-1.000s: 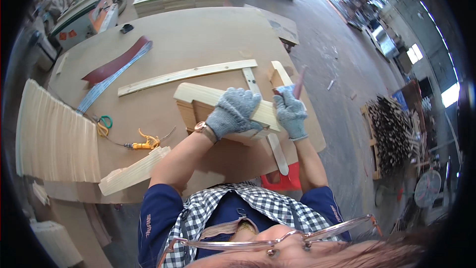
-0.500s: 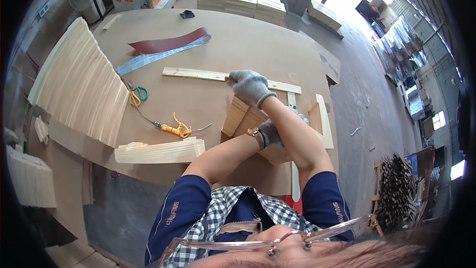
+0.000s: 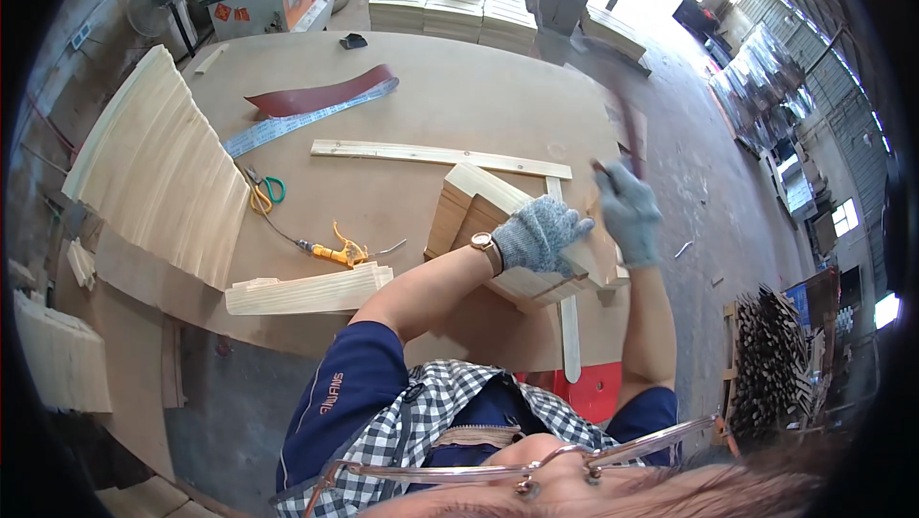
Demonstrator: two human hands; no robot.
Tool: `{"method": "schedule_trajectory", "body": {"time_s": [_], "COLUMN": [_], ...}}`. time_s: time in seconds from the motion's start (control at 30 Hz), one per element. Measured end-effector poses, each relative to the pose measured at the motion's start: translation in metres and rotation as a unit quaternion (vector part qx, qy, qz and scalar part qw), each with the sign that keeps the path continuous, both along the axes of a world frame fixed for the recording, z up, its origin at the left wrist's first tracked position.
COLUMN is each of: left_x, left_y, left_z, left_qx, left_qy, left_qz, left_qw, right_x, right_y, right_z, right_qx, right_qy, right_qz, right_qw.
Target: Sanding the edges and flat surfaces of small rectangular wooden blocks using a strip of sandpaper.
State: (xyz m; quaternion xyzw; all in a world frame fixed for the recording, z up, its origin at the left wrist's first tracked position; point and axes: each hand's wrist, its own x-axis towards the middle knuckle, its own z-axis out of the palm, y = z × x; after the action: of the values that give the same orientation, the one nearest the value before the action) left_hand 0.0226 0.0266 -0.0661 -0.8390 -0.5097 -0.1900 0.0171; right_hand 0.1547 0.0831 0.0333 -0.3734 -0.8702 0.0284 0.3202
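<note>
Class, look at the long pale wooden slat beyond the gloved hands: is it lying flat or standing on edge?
Lying flat: the long pale wooden slat shows its broad face upward on the brown board tabletop.

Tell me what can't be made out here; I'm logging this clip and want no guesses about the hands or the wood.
Head view only:
- The tool in the right hand: motion-blurred, so its kind is unclear.
- The wooden stack: its near end is covered by the left hand, so the piece count is unknown.
- Where tool meets wood: hidden behind both gloves.
- The yellow-handled tool on the table: too small to identify.
</note>
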Motion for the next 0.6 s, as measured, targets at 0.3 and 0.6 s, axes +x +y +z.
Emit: {"method": "schedule_trajectory", "body": {"time_s": [0.3,0.6], "left_x": [0.004,-0.021], "left_y": [-0.002,-0.054], "left_z": [0.003,-0.004], "left_qx": [0.043,0.083], "left_qy": [-0.001,0.091], "left_qz": [-0.042,0.08], "left_qw": [0.998,0.989], "right_x": [0.106,0.075], "right_y": [-0.014,-0.024], "right_z": [-0.094,-0.092], "right_qx": [-0.016,-0.106], "right_qy": [0.041,-0.01], "right_qz": [-0.131,-0.154], "right_qw": [0.99,0.982]}}
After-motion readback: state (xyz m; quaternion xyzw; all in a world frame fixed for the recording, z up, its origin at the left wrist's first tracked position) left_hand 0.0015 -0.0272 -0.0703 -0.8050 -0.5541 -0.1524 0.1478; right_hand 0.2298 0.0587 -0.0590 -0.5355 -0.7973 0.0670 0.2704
